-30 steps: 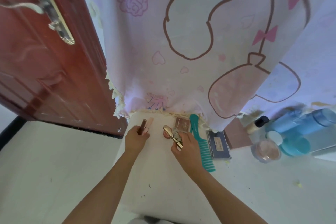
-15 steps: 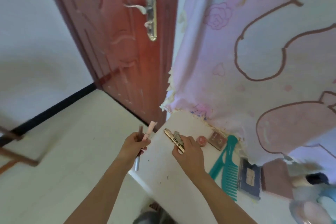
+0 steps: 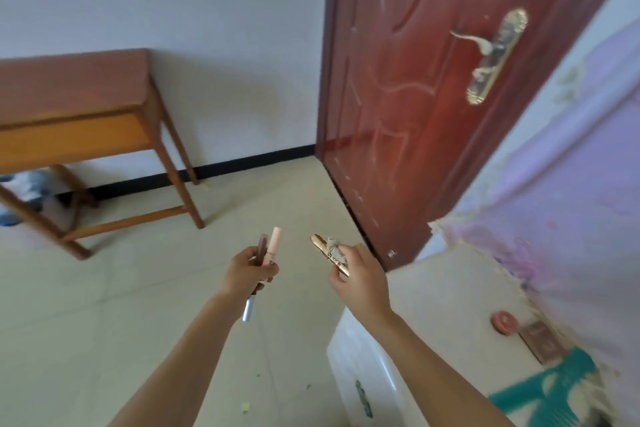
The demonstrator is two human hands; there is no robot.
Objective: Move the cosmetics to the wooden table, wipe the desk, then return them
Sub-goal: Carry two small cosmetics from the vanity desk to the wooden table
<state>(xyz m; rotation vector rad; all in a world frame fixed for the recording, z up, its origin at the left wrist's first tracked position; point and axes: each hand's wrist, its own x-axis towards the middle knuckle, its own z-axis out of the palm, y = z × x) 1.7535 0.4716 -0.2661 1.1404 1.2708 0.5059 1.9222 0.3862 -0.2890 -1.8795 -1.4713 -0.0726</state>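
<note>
The left hand [image 3: 249,270] is curled round two thin things, a brown stick [image 3: 262,246] and a pink tube [image 3: 274,241]. They sit side by side and touch. Their tops point up and away from the person. A silver end [image 3: 248,310] pokes out under the hand.

The right hand [image 3: 360,274] pinches a gold tube [image 3: 323,248]. Something small and pale is held with it, but I cannot tell what it is. The gold tube leans, with its top up and to the left.

Both hands are out over the floor, past the edge of the white bench [image 3: 433,295] at the lower right. A round pink pot [image 3: 504,322], a little brown case [image 3: 542,343] and a green comb [image 3: 550,388] lie on that bench.

The wooden bench [image 3: 69,94] is the place to go. It stands up and to the left of both hands, well apart from them, across the floor. The left hand is the nearer one.

I think this is the carrying step. The hands need to go left and forward, and the left hand could put its things down first. These things are round and could roll, so they should be laid down flat, away from the edge.
</note>
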